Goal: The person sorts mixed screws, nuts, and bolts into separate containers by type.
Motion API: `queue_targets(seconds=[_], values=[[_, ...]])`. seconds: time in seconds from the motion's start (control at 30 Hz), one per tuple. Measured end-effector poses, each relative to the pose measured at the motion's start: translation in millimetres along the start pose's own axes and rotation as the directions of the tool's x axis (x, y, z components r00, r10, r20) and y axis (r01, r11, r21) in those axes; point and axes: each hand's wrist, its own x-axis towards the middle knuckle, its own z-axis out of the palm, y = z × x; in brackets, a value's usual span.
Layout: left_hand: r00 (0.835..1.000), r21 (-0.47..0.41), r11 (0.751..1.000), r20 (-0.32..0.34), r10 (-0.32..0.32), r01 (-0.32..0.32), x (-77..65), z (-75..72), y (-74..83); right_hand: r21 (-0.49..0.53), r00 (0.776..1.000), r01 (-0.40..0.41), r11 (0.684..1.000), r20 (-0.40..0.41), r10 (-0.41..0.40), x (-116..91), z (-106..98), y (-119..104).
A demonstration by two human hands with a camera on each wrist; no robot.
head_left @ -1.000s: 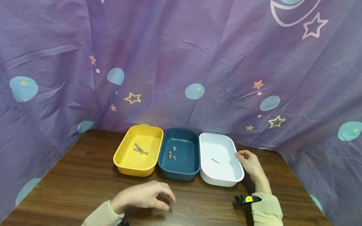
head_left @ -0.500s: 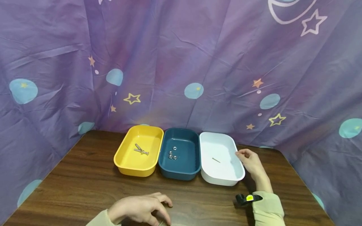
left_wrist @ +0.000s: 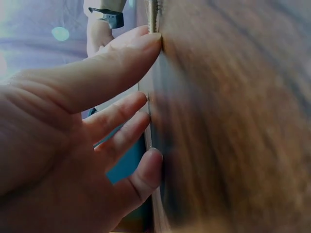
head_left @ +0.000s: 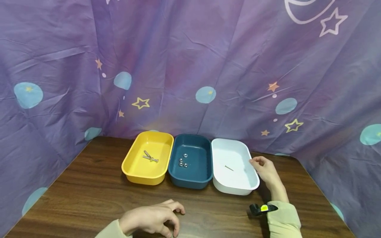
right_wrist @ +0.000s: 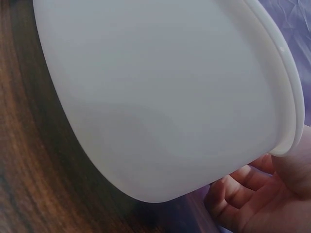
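My left hand [head_left: 154, 218] is low over the front of the table, its thumb and index finger pinching a screw [left_wrist: 153, 17] whose thread shows in the left wrist view. The other fingers of that hand spread out against the tabletop. On the right, my right hand [head_left: 267, 172] grips the right rim of a white tray [head_left: 253, 183], thumb over the edge and fingers curled beneath it in the right wrist view. A single thin screw [head_left: 229, 168] lies inside this tray.
A dark blue tray [head_left: 190, 183] holding several nuts [head_left: 185, 165] stands in the middle. Left of it is a yellow tray [head_left: 143, 180] with several bolts [head_left: 150, 158]. All three trays sit side by side on a wooden table [head_left: 89, 188], before a purple curtain [head_left: 178, 66].
My left hand has come down toward the table's front edge, and its thumb and index finger have closed on the screw. The right hand stays at the white tray's rim.
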Motion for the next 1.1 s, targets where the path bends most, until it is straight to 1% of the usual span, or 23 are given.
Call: queue_targets(seconds=[0.27, 0.37, 0.43, 0.6, 0.77, 0.83, 1.03, 1.1], values=[[1.000, 0.055, 0.998, 0.016, -0.026, 0.025, 2.6, 0.8, 0.3, -0.001, 1.000, 0.005, 1.000, -0.006, -0.005, -1.4, -0.3, 0.6], [0.999, 0.019, 0.999, 0.022, -0.031, 0.031, 3.0, -1.0, -0.5, 0.004, 1.000, 0.005, 1.000, -0.002, -0.005, -1.8, -0.1, 0.6], [0.999, -0.011, 0.999, 0.014, -0.043, 0.043, 3.0, -2.9, -1.3, 0.004, 1.000, 0.005, 1.000, -0.001, -0.005, -1.6, 0.1, 0.7], [0.996, -0.050, 0.995, -0.033, -0.088, 0.087, 3.0, -8.5, -3.6, 0.000, 1.000, 0.000, 1.000, -0.001, 0.000, -0.1, 0.7, 0.9], [0.991, -0.102, 0.989, -0.067, -0.116, 0.109, 5.5, -17.6, -4.4, 0.011, 1.000, 0.009, 1.000, -0.001, -0.009, 3.1, 2.4, -1.3], [0.990, -0.099, 0.989, -0.081, -0.113, 0.105, 6.8, -21.4, -3.9, 0.018, 1.000, 0.020, 1.000, 0.007, -0.021, 4.2, 3.0, -2.5], [0.991, -0.105, 0.992, -0.103, -0.084, 0.073, 17.6, -29.7, -2.8, 0.004, 1.000, -0.017, 1.000, 0.000, 0.017, 1.6, 1.5, 0.4], [0.990, -0.105, 0.992, -0.114, -0.082, 0.070, 21.6, -33.1, -3.6, 0.006, 1.000, -0.016, 1.000, 0.001, 0.016, 2.3, 2.9, 0.9]])
